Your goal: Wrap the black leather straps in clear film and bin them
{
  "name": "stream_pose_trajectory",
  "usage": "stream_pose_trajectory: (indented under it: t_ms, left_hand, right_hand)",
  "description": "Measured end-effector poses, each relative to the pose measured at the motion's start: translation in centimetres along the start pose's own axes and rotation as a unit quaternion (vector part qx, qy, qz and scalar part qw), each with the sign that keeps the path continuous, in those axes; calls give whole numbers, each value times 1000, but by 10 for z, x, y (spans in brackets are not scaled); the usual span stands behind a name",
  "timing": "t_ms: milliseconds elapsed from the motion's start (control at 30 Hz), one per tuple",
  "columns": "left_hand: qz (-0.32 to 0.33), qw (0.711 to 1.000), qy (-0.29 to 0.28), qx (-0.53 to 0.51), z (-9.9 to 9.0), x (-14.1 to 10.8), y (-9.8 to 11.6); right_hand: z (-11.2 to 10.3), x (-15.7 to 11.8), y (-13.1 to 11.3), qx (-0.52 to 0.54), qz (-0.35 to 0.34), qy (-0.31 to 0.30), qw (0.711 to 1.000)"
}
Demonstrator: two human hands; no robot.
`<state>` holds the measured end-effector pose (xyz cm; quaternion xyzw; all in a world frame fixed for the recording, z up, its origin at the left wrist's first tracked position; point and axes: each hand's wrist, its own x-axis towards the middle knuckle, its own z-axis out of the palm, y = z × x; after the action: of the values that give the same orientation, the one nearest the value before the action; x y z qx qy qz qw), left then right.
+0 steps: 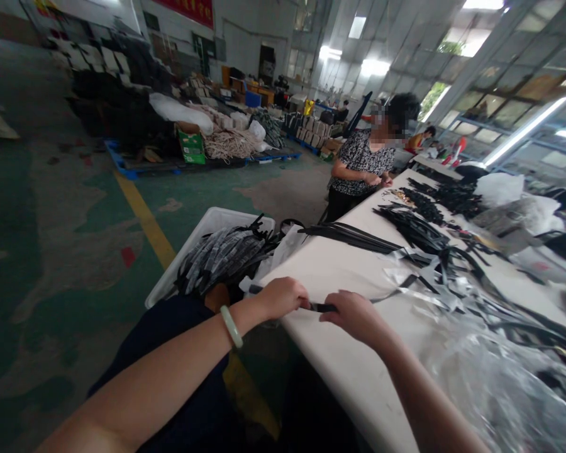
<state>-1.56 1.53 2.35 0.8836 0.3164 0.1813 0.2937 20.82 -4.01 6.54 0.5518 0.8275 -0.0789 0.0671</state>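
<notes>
Bare forearms reach up from the bottom of the view, a pale jade bangle on the left wrist and dark clothing below it. The left hand and right hand sit just apart at the edge of a white worktable, both on a narrow black strip. The left fingers curl together over the strip, and the right fingers bend around it, pressed together; the hands hide the fingertips, so the exact pinch cannot be made out.

Beside the table stands a white plastic crate filled with bundled black-and-grey strips. More black strips lie across the tabletop, and crumpled clear plastic film spreads at right, blurred and cut off by the frame. Farther along, a co-worker stands at the table, hands together. Blue pallets stacked with sacks and cartons line the floor beyond.
</notes>
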Motion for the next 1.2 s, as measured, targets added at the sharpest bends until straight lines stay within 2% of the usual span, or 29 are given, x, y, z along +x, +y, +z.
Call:
stream_pose_trajectory:
  t_ms: [133,300,467,567,633,700,733,767,800,833,867,900,933,967,1000,1033,1067,1100,1133,1200]
  left_hand:
    - [-33,999,14,-7,1,2,-1]
    - [-18,998,-42,-38,16,3,3]
    - [-45,999,5,-8,11,4,-3]
    - [-12,997,-4,-76,20,12,4]
    - [-13,995,-6,-102,22,13,6]
    - [-36,994,5,-102,15,10,5]
    - [-48,993,10,-106,9,7,4]
    - [-58,991,12,-121,1,4,3]
    - [-63,987,5,-148,-6,0,2]
    - [-64,980,-13,-188,-12,-2,3]
    - [-62,969,-40,-234,-17,-5,4]
    - [-61,957,-73,-276,-19,-7,5]
    - [-63,944,-104,-306,-19,-9,6]
    - [-69,935,-132,-322,-18,-10,7]
    - [-79,930,-150,-325,-15,-10,6]
    - [-90,929,-158,-322,-13,-11,5]
    - [-101,929,-159,-318,-11,-11,4]
    - [-110,930,-154,-315,-9,-11,3]
    - [-117,931,-143,-315,-8,-10,2]
    - [-123,932,-113,-322,-7,-8,3]
  right_hand:
    - [-3,-5,12,19,31,24,999]
    - [3,-12,10,51,-5,2,999]
    - [1,-22,21,83,58,21,995]
    - [3,-15,9,90,24,26,995]
    - [5,-15,1,101,10,58,993]
    - [8,-24,0,154,64,159,973]
    - [10,-32,1,215,122,208,946]
    - [13,-41,2,307,185,224,906]
    - [16,-50,3,421,240,192,854]
    - [22,-57,2,543,269,114,787]
    - [28,-62,1,657,266,24,705]
    - [34,-64,-1,749,233,-40,619]
    - [41,-64,-4,817,187,-59,542]
    - [47,-61,-6,864,145,-32,481]
    - [51,-57,-7,891,120,30,437]
    - [54,-52,-8,901,109,102,408]
    - [55,-48,-8,897,110,166,394]
    - [54,-44,-8,886,115,216,395]
    - [53,-40,-10,868,118,257,408]
    - [51,-34,-19,828,107,315,451]
